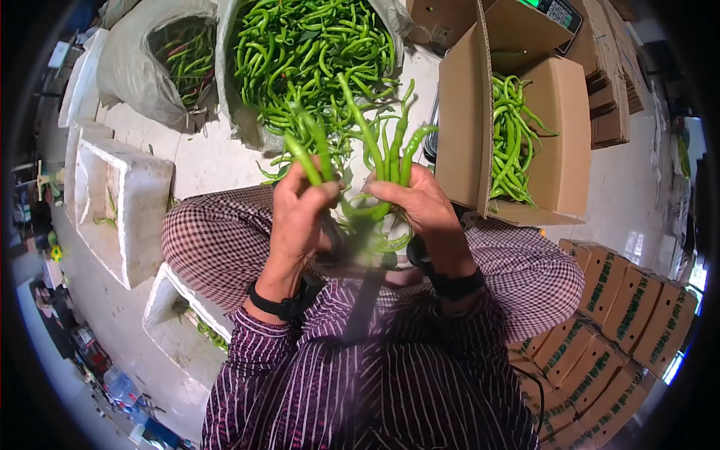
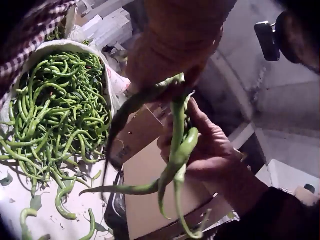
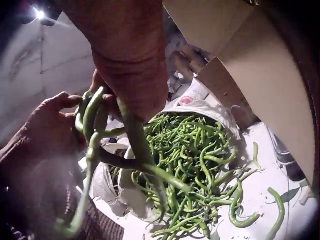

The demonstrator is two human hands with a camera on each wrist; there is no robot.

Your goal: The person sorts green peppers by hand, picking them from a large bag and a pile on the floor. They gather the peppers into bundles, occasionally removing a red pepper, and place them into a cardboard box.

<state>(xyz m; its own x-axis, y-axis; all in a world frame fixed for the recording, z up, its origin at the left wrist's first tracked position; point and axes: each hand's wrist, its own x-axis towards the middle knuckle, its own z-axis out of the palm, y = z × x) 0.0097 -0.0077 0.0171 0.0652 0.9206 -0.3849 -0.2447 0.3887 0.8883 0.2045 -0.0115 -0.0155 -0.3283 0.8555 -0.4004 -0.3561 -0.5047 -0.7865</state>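
Long green peppers (image 1: pixel 391 147) stand nearly upright in the head view, their long axis running from the lap toward the open sack (image 1: pixel 225 82), upper ends at its mouth. Left hand (image 1: pixel 298 217) and right hand (image 1: pixel 421 204) each curl round the lower ends, just below the sack. Peppers between the palms are blurred; fingertips are mostly hidden.

Produce packing area: bulging sacks (image 1: pixel 225 75) of long green peppers (image 1: pixel 315 52) on a pale concrete floor (image 1: pixel 210 157), open cardboard box (image 1: pixel 457 112) part-filled, weighing scale (image 1: pixel 559 11) behind, white foam boxes (image 1: pixel 142 195) at left edge, printed cartons (image 1: pixel 637 300) stacked at right.
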